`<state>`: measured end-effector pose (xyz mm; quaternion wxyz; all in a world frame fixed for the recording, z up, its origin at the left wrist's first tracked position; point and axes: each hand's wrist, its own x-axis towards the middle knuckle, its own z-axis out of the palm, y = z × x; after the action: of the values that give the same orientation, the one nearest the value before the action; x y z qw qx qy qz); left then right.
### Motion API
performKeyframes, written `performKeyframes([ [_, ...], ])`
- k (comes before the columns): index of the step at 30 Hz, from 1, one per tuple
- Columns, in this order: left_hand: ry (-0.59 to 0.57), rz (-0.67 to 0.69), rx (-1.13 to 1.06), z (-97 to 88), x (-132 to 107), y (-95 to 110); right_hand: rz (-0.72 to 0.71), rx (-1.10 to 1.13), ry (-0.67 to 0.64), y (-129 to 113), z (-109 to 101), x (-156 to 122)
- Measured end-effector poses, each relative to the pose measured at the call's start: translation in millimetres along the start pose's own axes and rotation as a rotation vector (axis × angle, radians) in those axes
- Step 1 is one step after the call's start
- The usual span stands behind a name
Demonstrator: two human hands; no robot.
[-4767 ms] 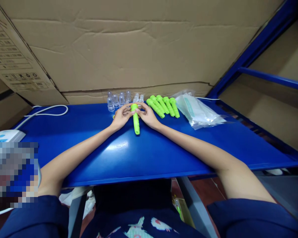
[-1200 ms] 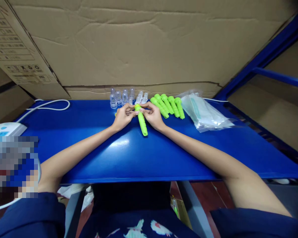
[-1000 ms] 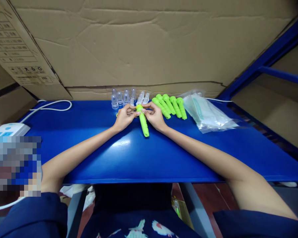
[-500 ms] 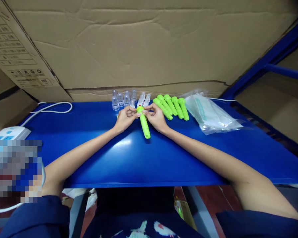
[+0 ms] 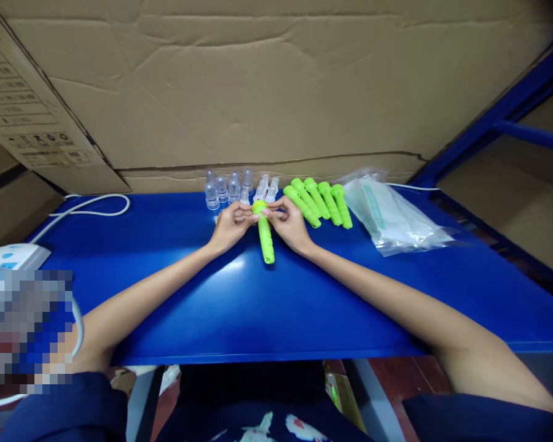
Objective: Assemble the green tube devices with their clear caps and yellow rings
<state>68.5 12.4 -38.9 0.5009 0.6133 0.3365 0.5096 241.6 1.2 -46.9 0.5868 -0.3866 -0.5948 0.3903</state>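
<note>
A bright green flashlight-shaped handle (image 5: 266,242) is held over the blue table, its wide end pointing away from me and its narrow end towards me. My left hand (image 5: 233,226) pinches the wide end from the left, thumb on top. From the other side my right hand (image 5: 289,222) grips the same end, with both thumbs almost meeting. Behind my hands stand several clear plastic domed caps (image 5: 234,187). Several more green handles (image 5: 323,201) lie side by side just right of my right hand.
A clear plastic bag (image 5: 391,215) with white contents lies on the right of the blue table (image 5: 239,313). A white power strip (image 5: 18,255) and its looped cable (image 5: 104,205) are at the left. Cardboard (image 5: 258,92) walls off the back; a blue metal frame (image 5: 502,116) rises at the right.
The handle's narrow end has swung slightly left, and the red spot at its wide end no longer shows. Both hands keep hold of it. The whole view has shifted a little.
</note>
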Motion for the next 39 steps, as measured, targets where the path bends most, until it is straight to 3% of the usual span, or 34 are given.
performKeyframes([
  [5, 0.013, 0.036, 0.008, 1.0, -0.3, -0.7, 0.016, -0.006, -0.028, 0.9, -0.6, -0.6],
  [24, 0.039, -0.031, -0.025, 1.4, -0.3, -1.5, 0.063, -0.03, -0.083, -1.8, -0.4, -3.0],
  [39, 0.013, 0.02, -0.032, 1.3, 2.6, -6.8, -0.004, -0.083, -0.066, -2.0, -3.0, -3.6],
])
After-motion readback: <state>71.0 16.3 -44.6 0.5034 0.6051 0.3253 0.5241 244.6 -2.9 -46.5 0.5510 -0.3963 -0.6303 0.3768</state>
